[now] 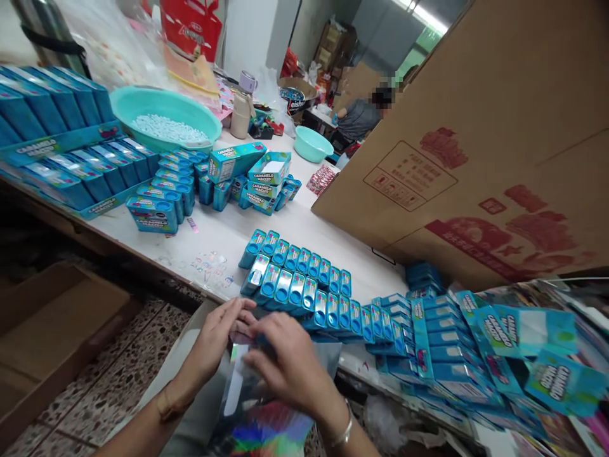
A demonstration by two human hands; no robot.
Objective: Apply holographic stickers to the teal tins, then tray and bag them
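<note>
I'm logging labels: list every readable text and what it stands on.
"CARAMELO MACIZO": blue cardboard trays and small blue oblong tins.
"eish", rest unclear: black open-topped carton.
Red glossy bag: white lettering too blurred to read.
Large brown cardboard box: red printed characters too blurred to read.
Small print on the tins: too small to read.

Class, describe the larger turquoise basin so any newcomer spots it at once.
On the white table, find the beige bottle towards the back. Left of it in the picture sits the turquoise basin. It is wider than the other basin, further right, and holds small pale pieces.
</note>
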